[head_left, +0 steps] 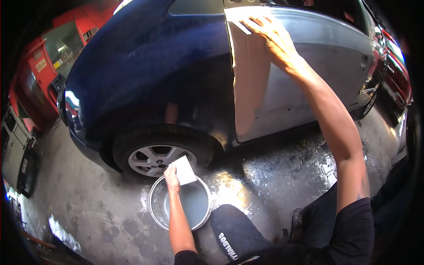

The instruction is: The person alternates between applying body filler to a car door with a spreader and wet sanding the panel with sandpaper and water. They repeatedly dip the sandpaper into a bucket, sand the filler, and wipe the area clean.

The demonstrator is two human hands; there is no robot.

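Observation:
My left hand [172, 176] is closed on the edge of a flat white square sheet [184, 170], held over the mouth of a round bucket [154, 207]. Greyish liquid [194, 203] shows inside the bucket. High on the car door [309, 66], my right hand [269, 33] lies against the panel near its rear upper edge. A narrow white strip [240, 27] shows at its fingertips, and the rest of it is hidden under the fingers. The door is bare grey, with a pinkish-brown band [251, 84] down its rear side.
The dark blue rear body [154, 57] of the car and its wheel [150, 160] stand close beyond the bucket. My knee [238, 229] is just right of the bucket. Wet patches [229, 190] mark the concrete floor. Another vehicle [15, 145] stands far left.

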